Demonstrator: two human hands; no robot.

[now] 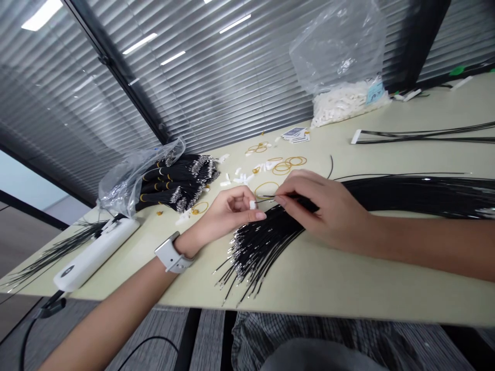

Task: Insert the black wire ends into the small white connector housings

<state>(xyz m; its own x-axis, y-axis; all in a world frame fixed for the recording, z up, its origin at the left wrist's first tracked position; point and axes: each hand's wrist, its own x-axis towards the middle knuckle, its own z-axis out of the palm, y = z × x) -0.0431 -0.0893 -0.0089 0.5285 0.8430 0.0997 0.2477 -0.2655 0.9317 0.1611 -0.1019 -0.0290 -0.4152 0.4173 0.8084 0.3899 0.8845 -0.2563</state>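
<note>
My left hand [235, 208], with a pale watch on its wrist, pinches a small white connector housing [252, 204] between thumb and fingers. Just to its right, my right hand [309, 203] grips a thin black wire [266, 199] whose end points at the housing. Whether the wire tip is inside the housing is too small to tell. Under both hands lies a thick bundle of black wires [266, 232], its metal-tipped ends fanned out toward the front left. The bundle runs off to the right behind my right forearm.
Rubber bands [286, 166] and loose white housings [242, 178] lie behind my hands. A clear bag of white housings [340, 103] stands at the back. Banded black wire bundles [174, 180] and a white power strip [96, 252] are on the left. A finished-looking wire harness [406, 135] lies right.
</note>
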